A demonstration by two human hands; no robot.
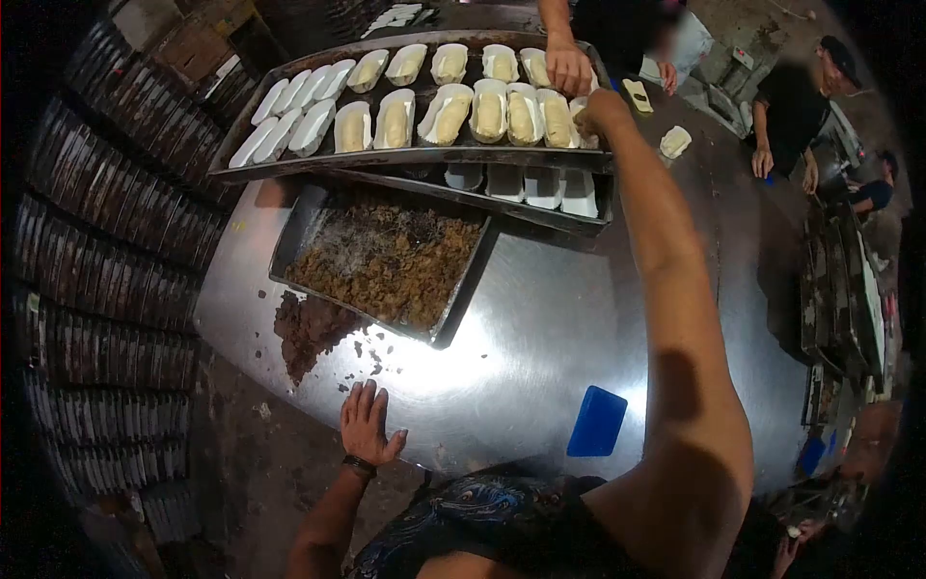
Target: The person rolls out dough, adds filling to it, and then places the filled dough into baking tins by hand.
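Right hand (605, 112) was nearer, at the tray's (415, 157) right edge — its grip I couldn't tell.
Dough (558, 122) lay just left, lengthwise front-to-back; left hand (366, 427) spread, empty.

The fingertips of the right hand's grip (605, 112) are hidden, so what they touch cannot be told. The upper tray (386, 161) covers most of the lower tray (550, 217), leaving its count of paper cups (504, 181) unknown. The top edge cuts off 1 co-worker (617, 21) across the tabletop (540, 289). At lower right, 1 pale object (794, 532) is too small to identify.
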